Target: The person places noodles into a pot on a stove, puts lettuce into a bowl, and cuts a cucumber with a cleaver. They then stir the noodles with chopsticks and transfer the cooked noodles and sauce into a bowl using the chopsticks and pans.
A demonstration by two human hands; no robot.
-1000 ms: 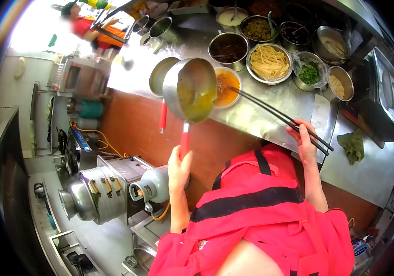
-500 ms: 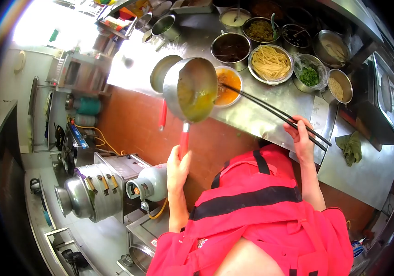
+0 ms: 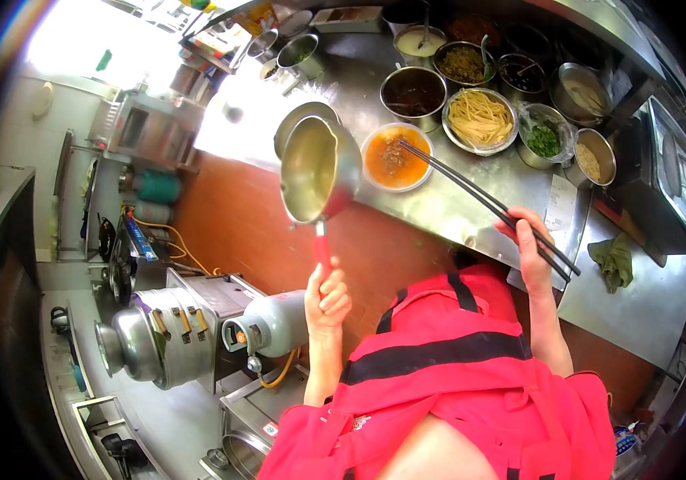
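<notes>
My left hand (image 3: 328, 298) is closed round the red handle of a steel saucepan (image 3: 309, 172), tilted beside the counter's edge. A thin wet film shows inside the pan. Just right of it, a white-rimmed bowl (image 3: 396, 158) of orange broth with brown minced bits stands on the steel counter. My right hand (image 3: 528, 240) holds long black chopsticks (image 3: 471, 189), their tips over the bowl's upper part; whether they touch the food I cannot tell. Behind the saucepan is a second pan (image 3: 295, 120), partly hidden.
Along the counter (image 3: 471, 228) stand a bowl of noodles (image 3: 480, 120), a pot of dark sauce (image 3: 413, 92), chopped greens (image 3: 543, 140) and several other pots. A green cloth (image 3: 615, 262) lies at the right. A gas cylinder (image 3: 275, 322) stands at the lower left.
The saucepan has moved left away from the bowl and turned, so the whole bowl now shows. The yellow liquid at its lip is gone. The chopsticks still point to the bowl.
</notes>
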